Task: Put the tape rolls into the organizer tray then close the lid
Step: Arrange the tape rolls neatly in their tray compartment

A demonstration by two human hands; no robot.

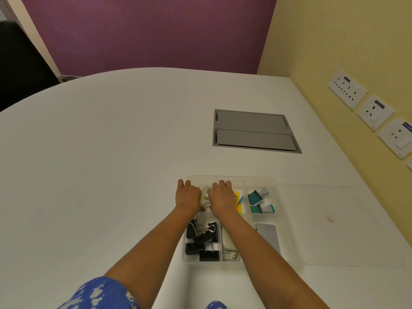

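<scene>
Both hands reach into the clear tray's (276, 181) far-left compartment, likely setting tape rolls (205, 192) down. The left hand (188, 196) and right hand (221, 197) curl palm-down over the clear rolls; whether the fingers grip them cannot be told. Next, probably, letting go, then fetching the clear lid (334, 219), flat just right of the tray.

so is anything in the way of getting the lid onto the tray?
Yes, the hands. The left hand and right hand are both down in the organizer tray's far-left compartment around a tape roll, forearms across it. The clear lid lies flat on the table, right of the tray.
</scene>
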